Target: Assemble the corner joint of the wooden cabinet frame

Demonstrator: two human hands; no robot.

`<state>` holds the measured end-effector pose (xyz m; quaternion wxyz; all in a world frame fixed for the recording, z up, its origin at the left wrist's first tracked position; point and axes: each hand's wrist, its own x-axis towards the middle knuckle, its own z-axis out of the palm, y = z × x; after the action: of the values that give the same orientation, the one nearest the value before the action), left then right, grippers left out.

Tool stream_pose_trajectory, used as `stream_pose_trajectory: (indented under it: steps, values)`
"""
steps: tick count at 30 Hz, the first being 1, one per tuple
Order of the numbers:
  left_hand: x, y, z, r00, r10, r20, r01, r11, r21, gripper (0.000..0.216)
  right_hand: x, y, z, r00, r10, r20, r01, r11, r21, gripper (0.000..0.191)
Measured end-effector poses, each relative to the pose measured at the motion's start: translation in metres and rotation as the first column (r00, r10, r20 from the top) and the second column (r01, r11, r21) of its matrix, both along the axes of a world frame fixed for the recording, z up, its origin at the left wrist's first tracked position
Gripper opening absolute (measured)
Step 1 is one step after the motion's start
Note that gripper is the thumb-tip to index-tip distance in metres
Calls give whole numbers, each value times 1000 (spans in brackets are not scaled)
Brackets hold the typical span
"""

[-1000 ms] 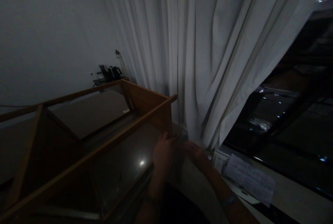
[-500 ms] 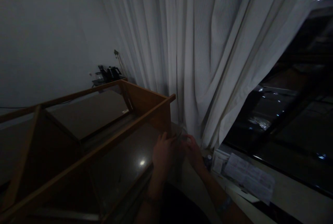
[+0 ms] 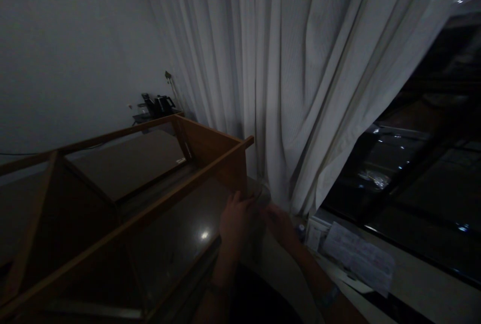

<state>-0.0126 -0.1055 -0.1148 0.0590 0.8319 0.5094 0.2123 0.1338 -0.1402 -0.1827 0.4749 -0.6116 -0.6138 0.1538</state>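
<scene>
The room is dark. My left hand [image 3: 235, 221] rests at the right end of a dark glossy counter [image 3: 180, 236], its fingers curled round something small that I cannot make out. My right hand [image 3: 280, 223] is just to the right of it, fingers bent toward the same spot near the counter's corner; the dim light and blur hide what, if anything, it holds. Both hands sit just below the wooden end panel [image 3: 233, 163] of the desk's raised frame.
A wooden partition frame [image 3: 124, 183] runs along the counter to the left. White curtains [image 3: 293, 73] hang behind. A dark window [image 3: 421, 163] is at the right, with white papers [image 3: 356, 259] on the sill. A kettle [image 3: 161, 105] stands at the far wall.
My right hand rose and closed toward the left hand half a second ago, then dropped slightly lower again. My left hand has stayed in place.
</scene>
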Motion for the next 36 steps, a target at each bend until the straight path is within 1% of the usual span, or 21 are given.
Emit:
stream_pose_trajectory:
  steps: [2,3,4,6,7,9,11,12,14,15,17,18,19,21,22,24,26,29,31,33,36]
  values:
    - [0,0,0,1000,-7,1,7,1000,1,28,-5,3,-2,983,55,-172,-78,988,-130,42]
    - [0,0,1,1000,-9,1,9,1000,-2,28,-7,4,-3,965,85,-249,-130,977,-169,43]
    - [0,-1,1,1000,-8,-1,8,1000,-6,28,-8,5,-3,947,106,-303,-169,967,-191,43]
    - [0,-1,1,1000,-1,1,1,1000,-11,28,-8,5,-2,938,124,-324,-195,961,-197,43]
    - [0,-1,1,1000,0,6,0,1000,-9,28,-6,4,-1,948,125,-294,-183,966,-180,41]
    - [0,-1,1,1000,-2,14,3,1000,-2,28,-1,1,3,980,105,-169,-123,987,-101,35]
    - [0,-1,1,1000,-3,13,3,1000,-6,28,6,-3,5,997,68,22,-68,997,26,28]
    - [0,-1,1,1000,1,7,-1,1000,-12,28,10,-4,6,990,52,128,-64,993,94,27]
    - [0,-1,1,1000,2,0,-2,1000,-17,27,17,-5,4,944,49,327,-118,973,197,27]
    - [0,0,1,1000,0,0,0,1000,-15,27,19,-5,3,915,59,399,-161,960,227,25]
    - [0,0,0,1000,-4,3,4,1000,-7,28,20,-3,-1,880,80,469,-225,938,262,18]
    - [0,1,-1,1000,-4,2,4,1000,-1,28,18,-2,-3,875,90,475,-244,931,273,15]
    - [0,1,-2,1000,0,-2,0,1000,5,27,16,-1,-4,882,98,460,-250,926,282,14]
    - [0,1,-3,1000,9,-8,-9,1000,15,27,9,1,-5,924,112,366,-226,932,285,14]
    - [0,1,-3,1000,7,-11,-7,1000,14,28,4,1,-3,952,115,285,-195,943,270,15]
    - [0,0,-2,1000,10,-9,-10,1000,10,28,-4,2,1,994,89,70,-102,975,199,20]
    - [1,-1,1,1000,9,-8,-9,1000,1,28,-11,2,5,991,26,-132,-12,995,101,27]
    - [1,-4,5,1000,6,-10,-6,1000,-8,29,-17,6,8,936,-47,-348,44,999,-17,35]
    - [2,-4,7,1000,11,-22,-11,1000,-4,28,-18,9,9,906,-52,-419,25,997,-70,37]
    - [2,-4,6,999,19,-33,-19,1000,8,28,-18,10,9,895,-35,-444,-10,995,-100,39]
    - [1,-3,3,1000,5,-28,-5,1000,22,28,-13,8,11,921,19,-389,-46,997,-61,39]
